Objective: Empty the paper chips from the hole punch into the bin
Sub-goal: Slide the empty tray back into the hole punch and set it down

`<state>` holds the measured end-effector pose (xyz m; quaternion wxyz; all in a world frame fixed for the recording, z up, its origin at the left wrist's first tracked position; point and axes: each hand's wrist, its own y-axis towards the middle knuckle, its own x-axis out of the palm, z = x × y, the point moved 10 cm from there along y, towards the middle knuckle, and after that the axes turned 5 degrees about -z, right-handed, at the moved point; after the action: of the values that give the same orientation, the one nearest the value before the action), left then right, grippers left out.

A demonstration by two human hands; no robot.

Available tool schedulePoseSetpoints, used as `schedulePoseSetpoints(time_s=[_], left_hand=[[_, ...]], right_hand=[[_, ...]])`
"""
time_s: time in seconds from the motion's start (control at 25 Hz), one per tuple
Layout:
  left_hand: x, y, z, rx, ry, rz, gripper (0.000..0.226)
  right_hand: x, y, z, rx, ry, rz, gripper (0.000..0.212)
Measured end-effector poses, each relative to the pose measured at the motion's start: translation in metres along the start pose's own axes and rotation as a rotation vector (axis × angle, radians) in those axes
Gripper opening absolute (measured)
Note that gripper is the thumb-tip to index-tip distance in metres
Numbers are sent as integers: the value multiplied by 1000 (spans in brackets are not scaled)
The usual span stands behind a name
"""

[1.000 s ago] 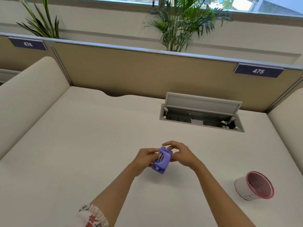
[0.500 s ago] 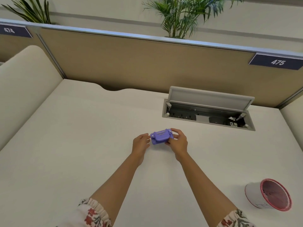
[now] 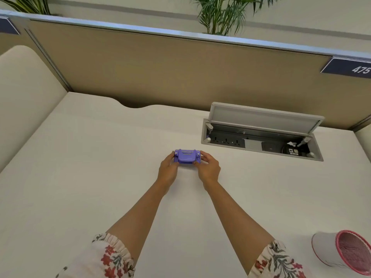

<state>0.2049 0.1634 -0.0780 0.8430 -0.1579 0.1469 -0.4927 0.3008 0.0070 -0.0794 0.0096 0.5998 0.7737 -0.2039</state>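
Tan partition [image 3: 160,65], white desk [image 3: 100,157], prob. daylight.

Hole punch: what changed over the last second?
The hole punch went from tilted on end between both hands to lying level, farther out over the desk. At the half-second mark the left hand barely touched it; now left and right hand grip its two ends. The bin lies on its side near the right, untouched; the socket box lid stays open.
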Motion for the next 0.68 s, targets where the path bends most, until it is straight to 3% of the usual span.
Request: schedulePoseSetpoints(time_s=[0.32,0.68], left_hand=[[0,30,-38,-147,86,-85,83],[6,8,-19,-166,194,-148,75]], right_hand=[[12,7,2,-84,-84,11,45],[9,2,8,-62,-144,15,39]])
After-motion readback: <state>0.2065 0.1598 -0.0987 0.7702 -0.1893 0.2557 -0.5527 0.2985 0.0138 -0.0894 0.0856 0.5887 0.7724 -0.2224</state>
